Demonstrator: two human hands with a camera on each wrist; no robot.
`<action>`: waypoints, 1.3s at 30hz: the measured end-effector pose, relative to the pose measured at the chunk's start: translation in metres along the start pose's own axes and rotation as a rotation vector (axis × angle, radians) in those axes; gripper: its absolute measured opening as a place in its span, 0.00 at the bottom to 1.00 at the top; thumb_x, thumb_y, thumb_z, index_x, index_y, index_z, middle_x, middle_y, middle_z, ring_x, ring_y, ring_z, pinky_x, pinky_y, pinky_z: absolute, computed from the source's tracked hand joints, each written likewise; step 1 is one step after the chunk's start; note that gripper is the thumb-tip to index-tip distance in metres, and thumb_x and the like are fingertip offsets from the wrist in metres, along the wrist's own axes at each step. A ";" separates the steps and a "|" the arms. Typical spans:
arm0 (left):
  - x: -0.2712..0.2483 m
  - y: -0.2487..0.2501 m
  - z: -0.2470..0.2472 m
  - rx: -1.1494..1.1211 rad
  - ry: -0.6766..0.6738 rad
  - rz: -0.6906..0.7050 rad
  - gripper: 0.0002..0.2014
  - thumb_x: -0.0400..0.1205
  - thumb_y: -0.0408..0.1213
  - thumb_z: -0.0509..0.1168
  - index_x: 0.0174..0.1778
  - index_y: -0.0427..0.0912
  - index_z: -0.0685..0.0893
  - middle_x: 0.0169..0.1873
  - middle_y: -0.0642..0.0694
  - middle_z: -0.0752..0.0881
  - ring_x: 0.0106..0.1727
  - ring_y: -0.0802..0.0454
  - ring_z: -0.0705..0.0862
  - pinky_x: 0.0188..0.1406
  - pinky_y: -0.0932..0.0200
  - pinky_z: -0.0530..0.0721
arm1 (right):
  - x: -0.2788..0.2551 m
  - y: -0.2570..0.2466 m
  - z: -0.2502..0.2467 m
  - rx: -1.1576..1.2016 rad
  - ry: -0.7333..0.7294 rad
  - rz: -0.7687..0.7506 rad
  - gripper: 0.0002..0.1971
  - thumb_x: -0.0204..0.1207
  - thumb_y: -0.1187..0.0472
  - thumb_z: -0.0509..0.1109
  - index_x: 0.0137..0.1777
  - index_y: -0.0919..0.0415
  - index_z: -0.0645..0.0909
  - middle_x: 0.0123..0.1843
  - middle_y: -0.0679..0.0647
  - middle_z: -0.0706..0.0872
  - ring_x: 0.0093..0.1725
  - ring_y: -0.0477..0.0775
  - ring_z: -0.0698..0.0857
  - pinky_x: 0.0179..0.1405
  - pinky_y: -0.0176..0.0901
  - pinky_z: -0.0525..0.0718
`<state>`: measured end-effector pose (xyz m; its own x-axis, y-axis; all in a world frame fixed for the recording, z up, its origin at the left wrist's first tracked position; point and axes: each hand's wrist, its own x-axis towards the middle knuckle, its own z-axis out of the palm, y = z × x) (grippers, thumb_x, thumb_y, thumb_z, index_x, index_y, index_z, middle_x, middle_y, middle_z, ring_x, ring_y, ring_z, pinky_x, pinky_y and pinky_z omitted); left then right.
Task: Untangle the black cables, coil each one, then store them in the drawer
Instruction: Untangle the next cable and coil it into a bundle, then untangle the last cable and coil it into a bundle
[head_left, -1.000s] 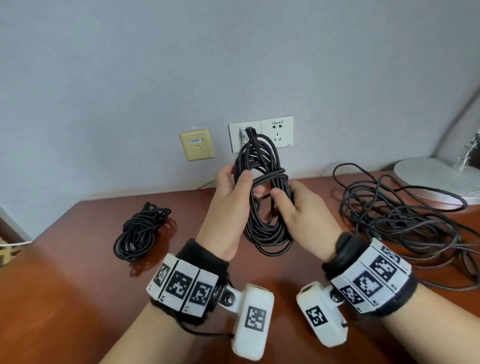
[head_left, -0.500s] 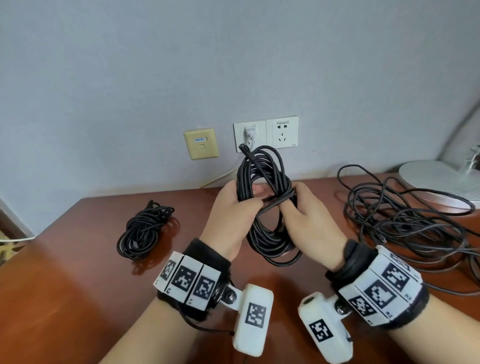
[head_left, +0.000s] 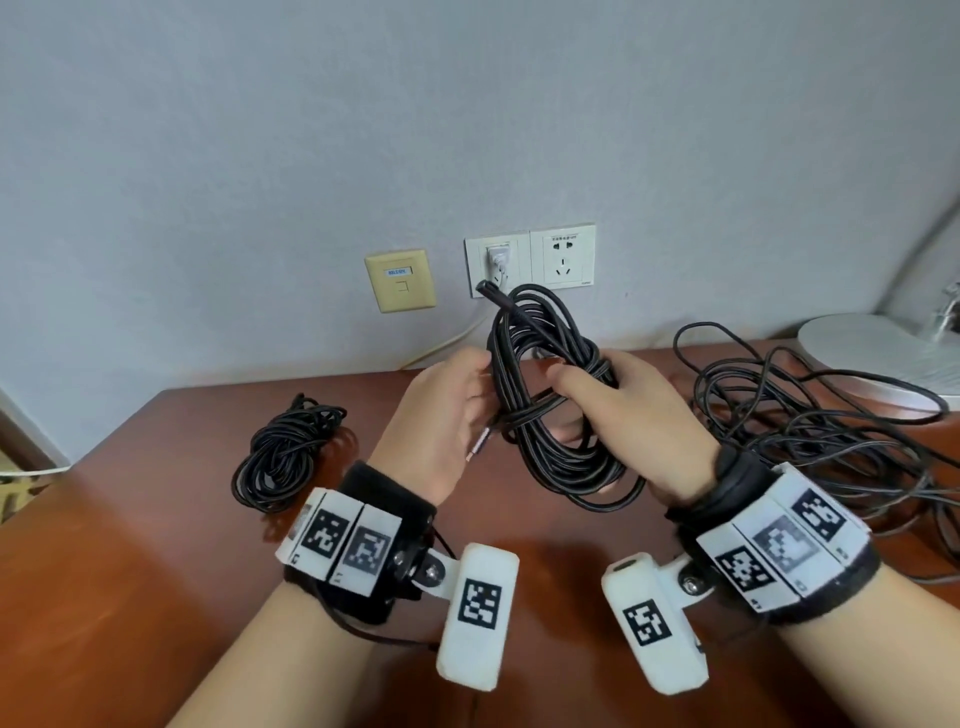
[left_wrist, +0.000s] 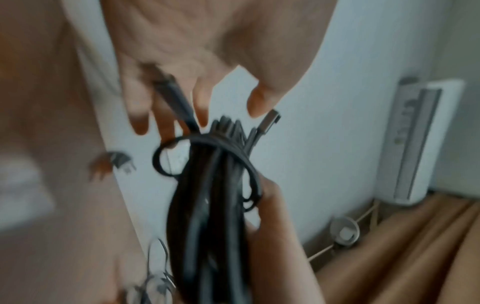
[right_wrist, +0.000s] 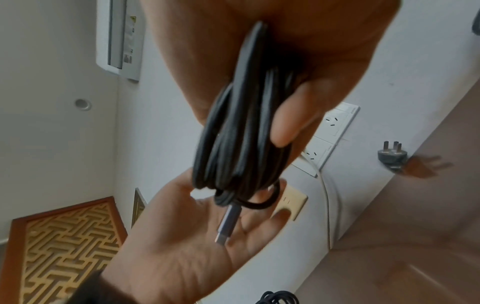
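A coiled black cable hangs in the air above the table, with its tail wrapped around its waist. My right hand grips the bundle, thumb over the strands. My left hand is beside it with straight fingers. The cable's silver connector lies across that open palm, and the tail runs out between the fingers. The other black end sticks up at the top. A second coiled cable lies on the table to the left. A loose tangle of cables lies to the right.
The brown wooden table stands against a grey wall with two white sockets and a yellow plate. A round lamp base sits at the back right. A loose grey plug lies on the table.
My left hand has let go of the bundle and opened, the tail end now on its palm. My right hand has taken the coil, which tilted to the right.
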<state>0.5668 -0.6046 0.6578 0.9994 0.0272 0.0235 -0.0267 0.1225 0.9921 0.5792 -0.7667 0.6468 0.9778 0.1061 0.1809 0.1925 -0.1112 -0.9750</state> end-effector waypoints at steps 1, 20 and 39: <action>0.000 0.001 -0.004 0.119 -0.004 0.001 0.14 0.88 0.41 0.56 0.50 0.43 0.88 0.43 0.43 0.91 0.45 0.49 0.88 0.51 0.51 0.83 | 0.001 0.000 0.001 0.000 0.010 0.013 0.13 0.76 0.49 0.71 0.53 0.57 0.84 0.45 0.52 0.91 0.35 0.52 0.92 0.32 0.41 0.85; -0.007 -0.006 -0.106 0.517 0.201 -0.237 0.08 0.85 0.46 0.62 0.55 0.49 0.81 0.53 0.49 0.87 0.54 0.50 0.88 0.57 0.51 0.85 | 0.027 0.025 0.097 0.085 -0.128 0.433 0.21 0.76 0.48 0.71 0.53 0.69 0.85 0.44 0.60 0.90 0.31 0.55 0.85 0.23 0.32 0.80; -0.017 0.009 -0.078 0.883 0.193 -0.101 0.22 0.85 0.43 0.59 0.76 0.44 0.72 0.64 0.49 0.79 0.58 0.53 0.77 0.55 0.58 0.71 | 0.026 0.014 0.089 -0.392 -0.298 0.347 0.19 0.78 0.52 0.67 0.59 0.68 0.79 0.57 0.64 0.86 0.53 0.64 0.89 0.55 0.61 0.89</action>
<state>0.5474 -0.5266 0.6570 0.9723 0.2334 -0.0107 0.1687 -0.6694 0.7235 0.6000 -0.6774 0.6266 0.9345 0.2643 -0.2385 -0.0619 -0.5390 -0.8400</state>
